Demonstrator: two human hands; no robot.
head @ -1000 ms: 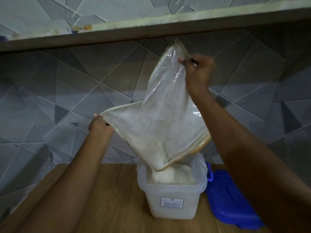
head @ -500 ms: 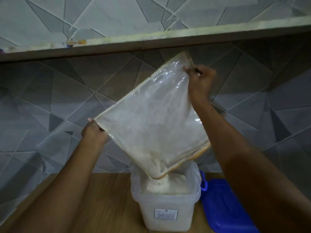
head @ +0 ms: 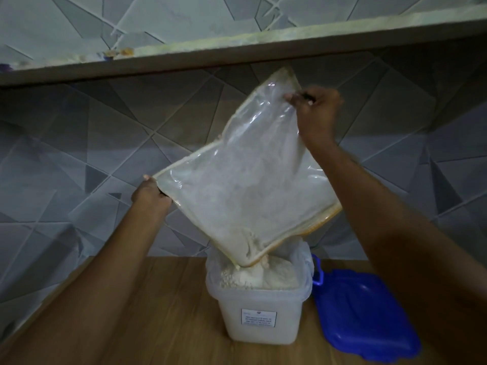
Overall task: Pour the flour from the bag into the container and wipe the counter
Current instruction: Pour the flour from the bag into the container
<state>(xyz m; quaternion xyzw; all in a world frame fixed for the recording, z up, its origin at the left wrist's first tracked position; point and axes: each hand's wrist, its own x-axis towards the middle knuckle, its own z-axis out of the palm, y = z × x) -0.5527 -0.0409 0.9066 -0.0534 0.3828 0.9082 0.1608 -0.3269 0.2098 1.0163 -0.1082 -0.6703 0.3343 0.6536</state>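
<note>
Your right forearm cuts off the blue lid's (head: pixel 369 314) right side; the container's (head: pixel 259 316) label is unreadable. Your left hand (head: pixel 150 197) grips the bag's (head: pixel 247 180) left corner, your right hand (head: pixel 315 111) pinches its top corner, low corner over the container at lower centre. Since half a second ago, the flour (head: pixel 257 277) heap has grown.

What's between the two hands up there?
In the head view, the clear flour bag spans the gap: the left hand grips one corner, the right hand pinches the top, and its lowest corner empties into the container.
</note>
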